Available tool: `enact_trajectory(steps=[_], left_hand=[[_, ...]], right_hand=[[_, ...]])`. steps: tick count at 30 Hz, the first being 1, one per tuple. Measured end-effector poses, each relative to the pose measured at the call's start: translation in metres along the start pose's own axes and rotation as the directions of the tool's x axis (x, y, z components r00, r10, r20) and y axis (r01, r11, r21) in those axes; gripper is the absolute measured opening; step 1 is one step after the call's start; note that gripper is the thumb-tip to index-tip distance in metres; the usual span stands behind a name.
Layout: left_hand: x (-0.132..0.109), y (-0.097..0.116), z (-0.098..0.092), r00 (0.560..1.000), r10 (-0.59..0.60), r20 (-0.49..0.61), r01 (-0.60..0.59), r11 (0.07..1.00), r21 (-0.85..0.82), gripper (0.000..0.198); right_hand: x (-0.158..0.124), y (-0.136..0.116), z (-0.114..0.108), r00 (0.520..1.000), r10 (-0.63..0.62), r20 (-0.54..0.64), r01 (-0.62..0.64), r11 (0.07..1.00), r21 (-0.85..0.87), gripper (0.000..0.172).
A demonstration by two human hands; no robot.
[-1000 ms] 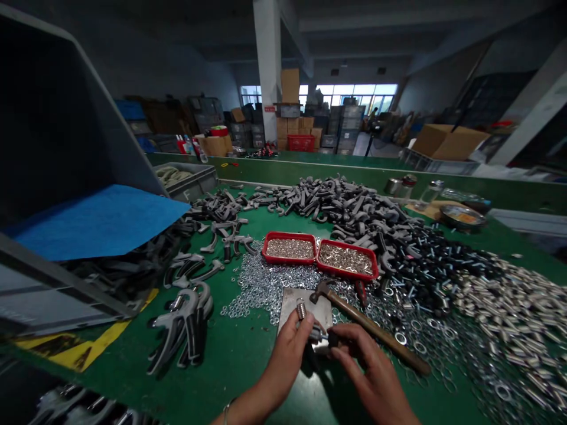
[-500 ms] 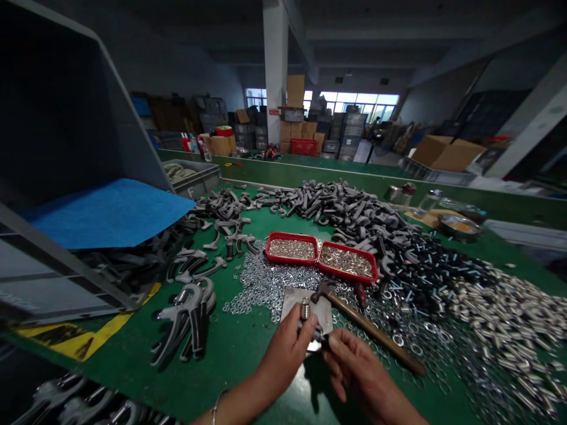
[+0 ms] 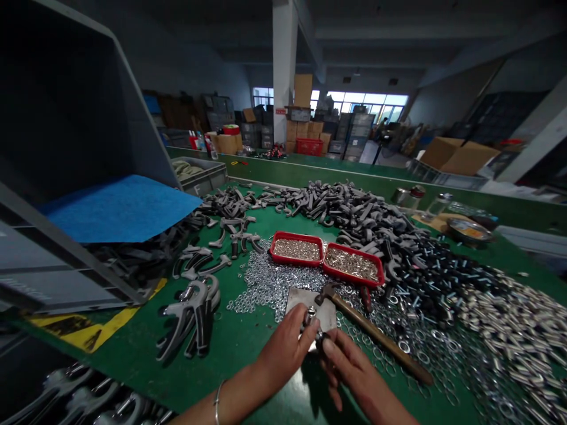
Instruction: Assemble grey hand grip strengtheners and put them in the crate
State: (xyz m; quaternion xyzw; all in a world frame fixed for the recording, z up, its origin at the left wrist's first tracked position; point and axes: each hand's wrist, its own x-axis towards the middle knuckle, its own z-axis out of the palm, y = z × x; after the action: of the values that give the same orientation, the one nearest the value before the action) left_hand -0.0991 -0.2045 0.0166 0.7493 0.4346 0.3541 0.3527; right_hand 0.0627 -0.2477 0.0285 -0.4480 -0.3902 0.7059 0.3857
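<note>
In the middle foreground, my left hand (image 3: pixel 286 342) is closed round a small silver coil spring (image 3: pixel 310 313), whose upper end shows above the fingers. Close beside it, my right hand (image 3: pixel 354 369) pinches a small dark piece (image 3: pixel 323 338), possibly a black knob, against the lower end of the held parts. Fingers cover most of the join. Both hands are over a metal plate (image 3: pixel 326 313) on the green table. A claw hammer (image 3: pixel 376 333) lies right of the plate, its head on the plate's upper edge.
Two red trays (image 3: pixel 296 260) of small metal pins stand behind the plate amid loose nuts (image 3: pixel 257 283). Hand grippers (image 3: pixel 188 313) lie at left beside a large grey crate (image 3: pixel 128 236). Grey handles (image 3: pixel 349 206), black knobs with bolts (image 3: pixel 438 277), and silver cylindrical parts (image 3: pixel 509 319) are heaped right.
The camera view has shifted slightly, so the scene sits a little further right. The spring has tilted and sits lower in my left hand; my right fingers are closer against it.
</note>
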Motion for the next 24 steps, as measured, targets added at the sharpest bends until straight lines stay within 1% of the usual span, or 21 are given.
enact_trajectory(steps=[1, 2, 4, 5, 6, 7, 8, 9, 10, 11, 12, 13, 14, 16, 17, 18, 19, 21, 22, 23, 24], left_hand=[[0.000, -0.001, -0.002, 0.999, 0.033, 0.029, -0.033, 0.999, -0.007, 0.026], [0.000, -0.002, -0.004, 0.995, 0.078, 0.065, -0.077, 0.997, -0.022, 0.027], [-0.001, -0.002, -0.008, 0.975, 0.171, 0.144, -0.164, 0.985, -0.057, 0.027], [-0.001, -0.003, -0.009, 0.967, 0.184, 0.176, -0.174, 0.982, -0.069, 0.026], [-0.002, -0.004, -0.009, 0.967, 0.165, 0.194, -0.153, 0.985, -0.076, 0.026], [-0.003, -0.007, -0.008, 0.973, 0.120, 0.197, -0.106, 0.991, -0.079, 0.025], [-0.004, -0.009, -0.007, 0.981, 0.061, 0.183, -0.047, 0.996, -0.081, 0.025], [-0.004, -0.012, -0.005, 0.987, 0.002, 0.159, 0.012, 0.996, -0.086, 0.025], [-0.006, -0.015, -0.003, 0.990, -0.048, 0.133, 0.061, 0.994, -0.095, 0.025], [-0.007, -0.017, -0.002, 0.990, -0.080, 0.112, 0.092, 0.990, -0.109, 0.026], [-0.008, -0.017, -0.001, 0.991, -0.092, 0.102, 0.105, 0.986, -0.129, 0.027], [-0.009, -0.017, -0.001, 0.991, -0.083, 0.101, 0.098, 0.983, -0.154, 0.028], [-0.010, -0.017, -0.001, 0.993, -0.056, 0.105, 0.074, 0.981, -0.179, 0.029], [-0.011, -0.015, -0.003, 0.992, 0.027, 0.126, -0.001, 0.980, -0.200, 0.029], [-0.011, -0.014, -0.004, 0.987, 0.062, 0.146, -0.034, 0.982, -0.187, 0.029], [-0.011, -0.014, -0.004, 0.983, 0.077, 0.166, -0.050, 0.986, -0.160, 0.028], [-0.011, -0.015, -0.004, 0.982, 0.063, 0.177, -0.040, 0.991, -0.128, 0.027], [-0.010, -0.016, -0.002, 0.987, -0.029, 0.160, 0.045, 0.994, -0.095, 0.026], [-0.010, -0.016, 0.000, 0.988, -0.079, 0.134, 0.095, 0.989, -0.113, 0.026], [-0.009, -0.015, 0.001, 0.989, -0.106, 0.101, 0.120, 0.982, -0.147, 0.026], [-0.009, -0.013, 0.002, 0.993, -0.096, 0.075, 0.109, 0.977, -0.183, 0.025]], right_hand=[[0.000, 0.003, 0.000, 0.999, 0.035, 0.008, -0.035, 0.999, 0.004, 0.050], [0.000, 0.007, -0.001, 0.994, 0.105, 0.037, -0.106, 0.994, 0.030, 0.052], [0.000, 0.012, -0.005, 0.958, 0.264, 0.108, -0.273, 0.959, 0.076, 0.058], [0.000, 0.014, -0.007, 0.939, 0.316, 0.137, -0.324, 0.945, 0.040, 0.064], [-0.001, 0.014, -0.010, 0.937, 0.324, 0.132, -0.321, 0.946, -0.049, 0.070], [-0.001, 0.013, -0.013, 0.957, 0.274, 0.094, -0.254, 0.949, -0.186, 0.072], [-0.001, 0.012, -0.016, 0.985, 0.168, 0.036, -0.145, 0.926, -0.350, 0.072], [-0.001, 0.011, -0.019, 1.000, 0.023, -0.017, -0.029, 0.858, -0.513, 0.067], [-0.001, 0.010, -0.020, 0.990, -0.130, -0.047, 0.069, 0.760, -0.647, 0.059], [-0.001, 0.010, -0.020, 0.963, -0.262, -0.056, 0.139, 0.669, -0.731, 0.052], [-0.001, 0.011, -0.019, 0.943, -0.330, -0.049, 0.182, 0.633, -0.752, 0.048], [0.000, 0.014, -0.017, 0.944, -0.329, -0.029, 0.207, 0.657, -0.725, 0.046], [0.001, 0.017, -0.014, 0.958, -0.285, 0.001, 0.214, 0.715, -0.665, 0.048], [0.003, 0.024, -0.008, 0.982, -0.175, 0.068, 0.185, 0.834, -0.519, 0.063], [0.004, 0.026, -0.007, 0.986, -0.141, 0.089, 0.167, 0.860, -0.482, 0.071], [0.004, 0.026, -0.007, 0.987, -0.129, 0.099, 0.161, 0.855, -0.492, 0.074], [0.003, 0.026, -0.008, 0.986, -0.144, 0.088, 0.169, 0.821, -0.545, 0.072], [0.001, 0.022, -0.013, 0.970, -0.241, 0.040, 0.202, 0.699, -0.686, 0.056], [0.000, 0.020, -0.015, 0.955, -0.296, 0.020, 0.213, 0.639, -0.739, 0.050], [-0.001, 0.019, -0.016, 0.948, -0.319, 0.004, 0.213, 0.623, -0.753, 0.047], [-0.002, 0.018, -0.017, 0.956, -0.292, -0.009, 0.196, 0.663, -0.722, 0.048]])
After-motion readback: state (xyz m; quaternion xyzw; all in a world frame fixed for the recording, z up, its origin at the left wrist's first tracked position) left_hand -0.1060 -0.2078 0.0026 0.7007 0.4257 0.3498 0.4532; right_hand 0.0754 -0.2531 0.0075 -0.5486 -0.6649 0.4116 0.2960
